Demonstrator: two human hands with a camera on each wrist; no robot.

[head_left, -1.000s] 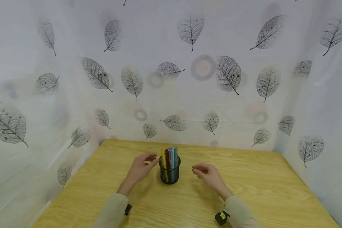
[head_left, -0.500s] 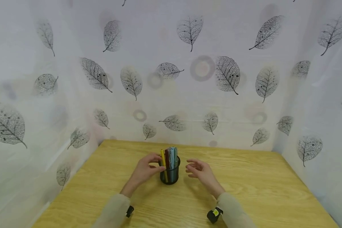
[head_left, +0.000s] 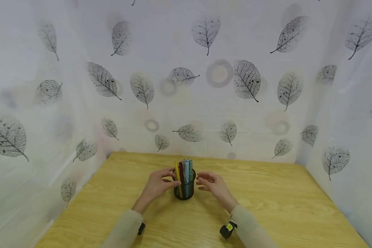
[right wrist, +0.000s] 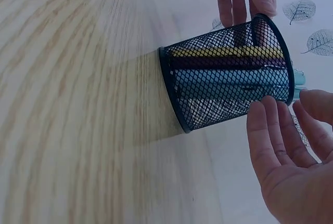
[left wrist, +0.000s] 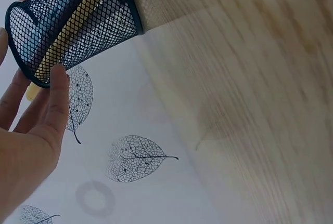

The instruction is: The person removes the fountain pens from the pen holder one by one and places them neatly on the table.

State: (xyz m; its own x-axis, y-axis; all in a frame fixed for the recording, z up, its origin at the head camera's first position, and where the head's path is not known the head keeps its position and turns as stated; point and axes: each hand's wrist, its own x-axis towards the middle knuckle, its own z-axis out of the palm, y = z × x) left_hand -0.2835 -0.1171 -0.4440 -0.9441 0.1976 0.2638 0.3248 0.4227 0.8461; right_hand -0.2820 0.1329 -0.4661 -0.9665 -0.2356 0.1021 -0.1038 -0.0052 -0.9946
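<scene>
A black mesh pen holder (head_left: 184,193) stands upright on the wooden table, with several pens or markers in it: yellow (head_left: 177,172), dark red (head_left: 182,172) and light blue ones (head_left: 187,172). My left hand (head_left: 156,184) is at its left side, thumb in front and fingers near the rim, seeming to touch it. From the right, my right hand (head_left: 215,186) reaches up close to the holder with loosely bent fingers. In the right wrist view those right fingertips (right wrist: 268,107) are next to the mesh near the rim; whether they touch it I cannot tell.
The wooden table (head_left: 266,199) spreads out on both sides of the holder. Pale leaf-print sheeting (head_left: 186,103) hangs at the back and along both sides. A small black device (head_left: 227,229) sits at the right wrist, by the sleeve (head_left: 249,224).
My right hand has moved left, up to the holder. My left hand has shifted slightly right, bringing the thumb in front of the mesh. The holder and pens have stayed put.
</scene>
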